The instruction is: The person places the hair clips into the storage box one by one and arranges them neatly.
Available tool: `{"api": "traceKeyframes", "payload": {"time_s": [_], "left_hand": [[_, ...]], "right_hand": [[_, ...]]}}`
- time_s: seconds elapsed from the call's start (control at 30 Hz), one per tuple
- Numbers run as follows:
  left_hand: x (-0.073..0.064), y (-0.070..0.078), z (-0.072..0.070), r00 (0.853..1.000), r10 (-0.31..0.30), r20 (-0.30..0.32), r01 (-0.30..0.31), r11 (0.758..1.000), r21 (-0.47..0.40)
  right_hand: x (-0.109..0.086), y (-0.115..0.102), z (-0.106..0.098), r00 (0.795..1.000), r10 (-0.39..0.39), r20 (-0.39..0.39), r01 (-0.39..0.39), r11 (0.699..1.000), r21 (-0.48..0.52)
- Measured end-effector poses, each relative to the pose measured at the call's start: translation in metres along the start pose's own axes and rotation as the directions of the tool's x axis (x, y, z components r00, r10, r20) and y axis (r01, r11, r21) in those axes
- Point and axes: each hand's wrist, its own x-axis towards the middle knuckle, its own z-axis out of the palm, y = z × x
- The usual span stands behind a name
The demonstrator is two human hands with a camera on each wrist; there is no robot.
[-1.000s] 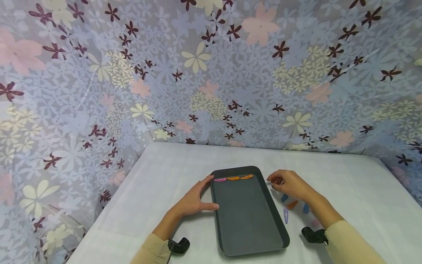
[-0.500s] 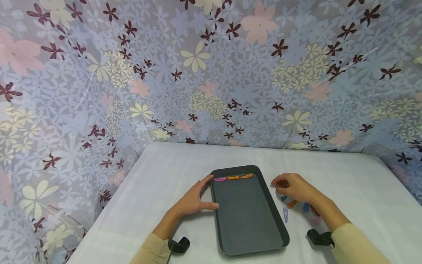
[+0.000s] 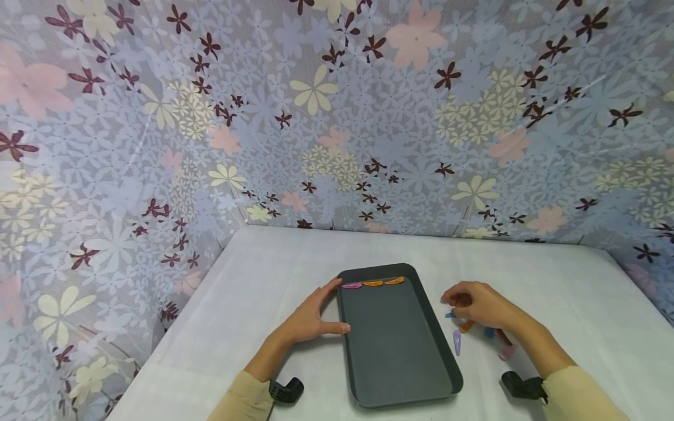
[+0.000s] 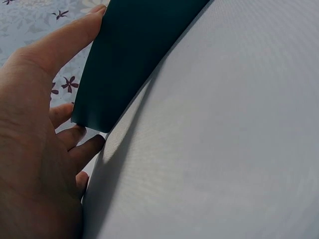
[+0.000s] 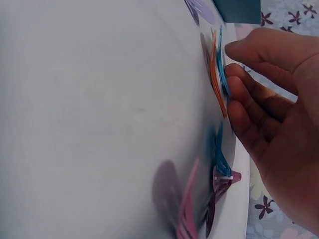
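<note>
A dark grey tray (image 3: 400,345) lies on the white table, with one pink hair clip (image 3: 352,286) and two orange hair clips (image 3: 372,283) in a row at its far end. My left hand (image 3: 308,318) rests on the tray's left rim, thumb and fingers spread; the left wrist view shows the thumb and fingertips at the tray wall. My right hand (image 3: 481,304) is right of the tray, fingers loosely bent over a blue hair clip (image 5: 223,64) and an orange hair clip (image 5: 215,74). Its fingertips are close to the blue one; whether they touch cannot be told.
Right of the tray lies a purple hair clip (image 3: 457,342). Another blue clip (image 5: 220,154) and pinkish clips (image 5: 187,214) lie under the right forearm. A flower-patterned cloth (image 3: 337,117) stands behind the table.
My right hand has moved right and toward the near side, lower over the loose clips. The left hand and the tray hold their place.
</note>
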Motion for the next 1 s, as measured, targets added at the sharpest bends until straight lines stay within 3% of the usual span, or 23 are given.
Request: {"api": "traceKeyframes", "payload": {"time_s": [0.13, 0.37, 0.73, 1.0], "left_hand": [[0.0, -0.001, 0.0, 1.0, 0.004, 0.003, -0.004, 1.0, -0.009], [0.0, -0.002, 0.001, 1.0, 0.0, 0.0, 0.0, 1.0, -0.005], [0.0, -0.002, 0.001, 1.0, 0.003, -0.002, -0.003, 1.0, 0.007], [0.0, -0.001, 0.001, 1.0, 0.0, -0.002, 0.0, 1.0, 0.014]], "right_hand": [[-0.004, 0.002, -0.001, 1.0, 0.0, 0.022, -0.001, 1.0, 0.011], [-0.006, 0.0, -0.001, 0.999, -0.032, 0.018, 0.034, 0.996, -0.085], [-0.009, -0.002, -0.003, 0.996, -0.084, 0.039, 0.088, 0.988, -0.125], [-0.012, -0.003, 0.0, 0.998, -0.057, 0.024, 0.06, 0.991, -0.122]]}}
